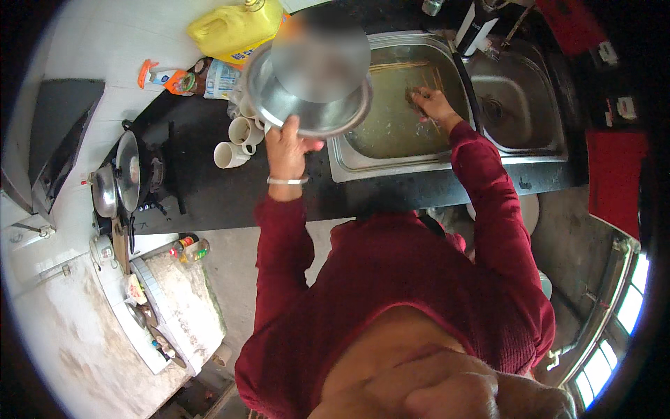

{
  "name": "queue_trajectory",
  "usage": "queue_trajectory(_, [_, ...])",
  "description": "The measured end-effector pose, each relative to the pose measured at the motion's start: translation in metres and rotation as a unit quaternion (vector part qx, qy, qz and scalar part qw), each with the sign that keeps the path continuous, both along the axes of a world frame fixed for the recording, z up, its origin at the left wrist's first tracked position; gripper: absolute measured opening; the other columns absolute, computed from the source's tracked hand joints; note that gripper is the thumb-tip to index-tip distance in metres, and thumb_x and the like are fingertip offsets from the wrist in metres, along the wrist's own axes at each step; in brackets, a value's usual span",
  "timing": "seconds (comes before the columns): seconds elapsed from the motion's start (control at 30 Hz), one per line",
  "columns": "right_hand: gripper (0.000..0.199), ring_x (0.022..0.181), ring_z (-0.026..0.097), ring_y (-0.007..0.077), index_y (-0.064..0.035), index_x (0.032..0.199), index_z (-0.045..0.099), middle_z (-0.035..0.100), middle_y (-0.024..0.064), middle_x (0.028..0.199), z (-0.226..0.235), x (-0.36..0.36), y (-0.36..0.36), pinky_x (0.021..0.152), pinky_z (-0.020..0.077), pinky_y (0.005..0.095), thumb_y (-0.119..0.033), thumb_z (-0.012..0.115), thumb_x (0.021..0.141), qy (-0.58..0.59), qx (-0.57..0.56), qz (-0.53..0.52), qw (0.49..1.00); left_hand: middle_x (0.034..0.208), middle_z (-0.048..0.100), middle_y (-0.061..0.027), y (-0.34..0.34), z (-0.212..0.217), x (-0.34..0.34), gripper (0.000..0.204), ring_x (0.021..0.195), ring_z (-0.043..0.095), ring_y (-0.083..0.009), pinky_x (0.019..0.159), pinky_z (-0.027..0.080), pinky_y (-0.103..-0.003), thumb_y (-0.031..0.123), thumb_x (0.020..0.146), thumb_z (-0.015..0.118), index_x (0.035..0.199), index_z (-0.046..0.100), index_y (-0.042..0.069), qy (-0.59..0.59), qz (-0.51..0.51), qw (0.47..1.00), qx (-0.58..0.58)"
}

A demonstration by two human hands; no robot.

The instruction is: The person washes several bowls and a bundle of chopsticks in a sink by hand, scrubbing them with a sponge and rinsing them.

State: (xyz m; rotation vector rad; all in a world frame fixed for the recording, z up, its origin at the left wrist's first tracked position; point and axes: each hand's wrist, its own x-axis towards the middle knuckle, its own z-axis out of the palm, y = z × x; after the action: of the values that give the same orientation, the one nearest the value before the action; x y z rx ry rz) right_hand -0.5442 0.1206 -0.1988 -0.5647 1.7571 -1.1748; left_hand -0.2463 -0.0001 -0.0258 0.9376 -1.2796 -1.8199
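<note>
My left hand (287, 145) grips the near rim of a round steel bowl (307, 105), held tilted above the black counter (209, 188) beside the sink. My right hand (434, 105) reaches into the left sink basin (349, 157), which holds murky water, and closes on a dark scrubbing pad. Several chopsticks lie in the water near that hand. A silver bangle sits on my left wrist. Both sleeves are dark red.
White cups (237, 140) stand on the counter left of the bowl. A yellow jug (234, 28) and bottles sit behind them. The right sink basin (516, 105) has a drain. A stove with a pan and pot (118, 178) is at the far left.
</note>
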Motion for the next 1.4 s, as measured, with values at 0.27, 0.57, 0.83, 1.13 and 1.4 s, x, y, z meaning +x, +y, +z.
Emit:
queue_trajectory(0.27, [0.044,0.102,0.047,0.0193,-0.0051,0.116,0.044,0.046,0.0083,0.113,0.04,-0.03,-0.093,0.076,0.0512,0.0407,-0.026,0.061,0.081,-0.251,-0.185,-0.086,0.946,0.073,0.058,-0.0118,0.042,-0.017,0.119,0.031,0.045,0.055,-0.0185,0.038,0.046,-0.026,0.022,0.084,0.049,0.095,0.049,-0.007,-0.111,0.172,0.977,0.054])
queue_trajectory(0.57, [0.087,0.118,0.04,0.0286,0.0054,0.133,0.021,0.038,0.018,0.13,0.004,-0.067,-0.112,0.095,0.0366,0.0363,-0.042,0.064,0.074,0.283,-0.082,-0.041,0.955,0.063,0.058,-0.0113,0.075,-0.077,0.181,0.026,0.041,0.055,-0.0182,0.04,0.048,-0.028,0.02,0.084,0.047,0.087,0.049,-0.006,-0.186,0.277,0.931,0.15])
queue_trajectory(0.83, [0.099,0.115,0.041,0.0401,0.0097,0.129,0.022,0.04,0.0316,0.122,-0.064,-0.037,-0.017,0.093,0.0378,0.0415,-0.057,0.061,0.067,0.349,0.248,0.06,0.901,0.065,0.059,-0.0121,0.071,-0.119,0.194,0.026,0.046,0.058,-0.0194,0.042,0.049,-0.03,0.021,0.083,0.047,0.085,0.051,-0.004,-0.145,0.266,0.93,0.208])
queue_trajectory(1.13, [0.022,0.074,0.06,0.0354,-0.0049,0.095,0.057,0.06,0.018,0.07,-0.064,0.016,-0.007,0.065,0.0484,0.0428,-0.021,0.054,0.08,0.315,0.018,0.233,0.92,0.06,0.055,-0.0079,0.062,-0.126,0.178,0.023,0.044,0.051,-0.0166,0.042,0.044,-0.028,0.022,0.083,0.048,0.08,0.052,0.0,-0.151,0.284,0.913,0.25])
queue_trajectory(1.4, [0.024,0.09,0.056,0.0337,-0.0089,0.105,0.051,0.053,0.0143,0.106,-0.055,-0.022,-0.077,0.075,0.047,0.0409,-0.007,0.047,0.081,0.621,-0.009,0.219,0.753,0.067,0.06,-0.0116,0.056,-0.137,0.185,0.027,0.047,0.059,-0.0201,0.04,0.048,-0.031,0.025,0.086,0.045,0.084,0.052,-0.001,-0.146,0.266,0.917,0.26])
